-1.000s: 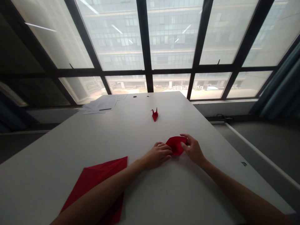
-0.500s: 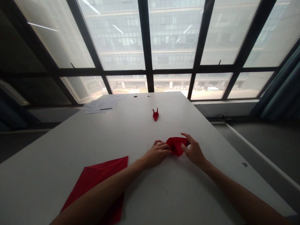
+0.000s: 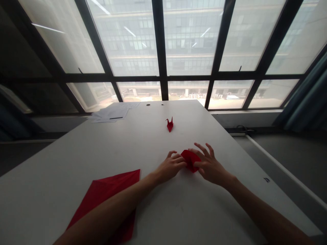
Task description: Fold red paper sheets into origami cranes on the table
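Note:
Between my hands, on the white table, is a partly folded piece of red origami paper with a hollow opening in its middle. My left hand is closed on the paper's left edge, its fingers bent. From the right, my right hand pinches the paper's right side between thumb and index finger while its other fingers are spread upward. The paper's underside is hidden. Farther off stands a finished red paper crane.
A large sheet of red paper lies at the lower left, partly under my left forearm. White papers with a dark pen on them are at the far left of the table. Tall windows stand beyond its far end.
My right hand has moved slightly left over the paper and lifted its outer fingers. The paper's right side has come inward, making it look narrower. My left hand stays nearly in place.

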Available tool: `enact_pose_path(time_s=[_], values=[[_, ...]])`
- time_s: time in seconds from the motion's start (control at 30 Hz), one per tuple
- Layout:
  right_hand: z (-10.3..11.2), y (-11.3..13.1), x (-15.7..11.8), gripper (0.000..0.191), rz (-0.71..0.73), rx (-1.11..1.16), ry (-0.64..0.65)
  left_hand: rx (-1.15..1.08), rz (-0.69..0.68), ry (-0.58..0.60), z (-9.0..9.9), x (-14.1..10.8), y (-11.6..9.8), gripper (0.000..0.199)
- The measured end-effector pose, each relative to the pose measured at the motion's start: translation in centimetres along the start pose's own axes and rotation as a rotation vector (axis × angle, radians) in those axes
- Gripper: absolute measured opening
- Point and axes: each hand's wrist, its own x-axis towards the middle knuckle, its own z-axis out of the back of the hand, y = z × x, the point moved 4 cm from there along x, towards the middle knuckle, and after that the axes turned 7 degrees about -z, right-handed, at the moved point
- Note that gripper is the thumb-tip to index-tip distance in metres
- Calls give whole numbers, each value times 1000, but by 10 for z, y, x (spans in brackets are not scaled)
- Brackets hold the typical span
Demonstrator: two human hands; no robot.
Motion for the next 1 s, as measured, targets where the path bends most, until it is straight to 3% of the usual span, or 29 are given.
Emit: enact_pose_path(time_s=[0.43, 0.6, 0.77, 0.87, 1.0], values=[[8, -9, -3, 13, -60, 40, 43, 5, 3, -10, 4, 1, -5, 17], [0, -20, -2, 19, -150, 53, 13, 41, 24, -16, 3, 1, -4, 23], [-19, -33, -1, 10, -273, 138, -31, 41, 39, -4, 0, 0, -4, 18], [-30, -39, 0, 27, -333, 154, -45, -4, 74, -28, 1, 0, -3, 21], [-36, -41, 0, 47, -360, 170, -52, -79, 143, -90, 2, -1, -1, 51]])
